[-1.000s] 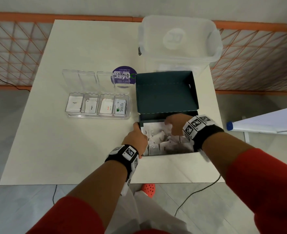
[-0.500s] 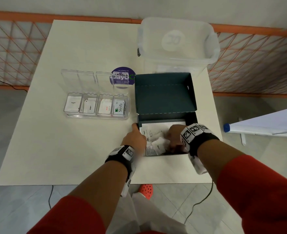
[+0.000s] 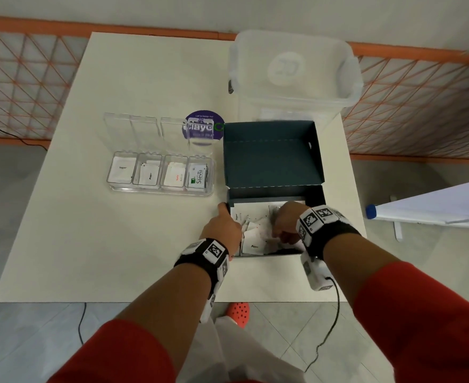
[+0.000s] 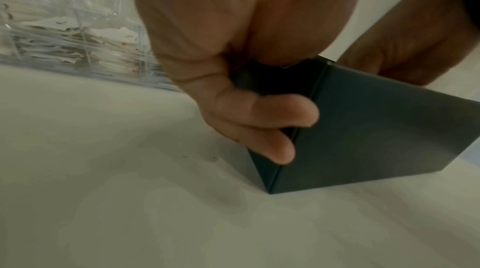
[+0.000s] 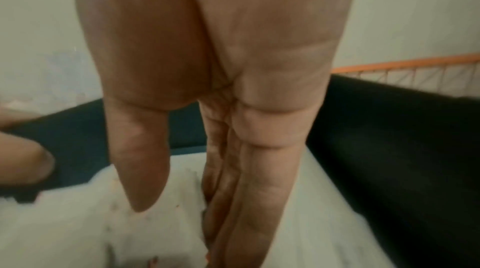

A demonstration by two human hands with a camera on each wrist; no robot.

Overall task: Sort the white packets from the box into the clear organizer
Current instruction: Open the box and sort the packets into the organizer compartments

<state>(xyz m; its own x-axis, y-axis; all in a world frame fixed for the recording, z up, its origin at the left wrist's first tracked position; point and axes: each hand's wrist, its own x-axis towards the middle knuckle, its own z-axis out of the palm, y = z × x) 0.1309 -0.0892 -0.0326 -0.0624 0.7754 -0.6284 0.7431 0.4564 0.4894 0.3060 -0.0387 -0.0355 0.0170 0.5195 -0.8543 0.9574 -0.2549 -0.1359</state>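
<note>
A dark teal box (image 3: 315,196) with its lid (image 3: 272,158) folded back holds several loose white packets (image 3: 252,246). My left hand (image 3: 222,228) grips the box's near-left corner; in the left wrist view its fingers (image 4: 272,140) curl round the box (image 4: 376,128). My right hand (image 3: 279,233) is inside the box, with straight fingers (image 5: 249,190) reaching down into the packets (image 5: 78,231) and the thumb apart. To the left, the clear organizer (image 3: 161,190) holds sugar, pepper, salt and stevia packets in separate compartments, its lids upright.
A big clear plastic bin (image 3: 349,98) stands behind the box. A purple round sticker (image 3: 204,128) lies behind the organizer. The table's near edge (image 3: 117,301) is just below my wrists. A white board (image 3: 435,205) juts in at the right.
My right hand has slid from the box's far side toward its near side, stirring the packets. The left hand has kept its hold on the box corner.
</note>
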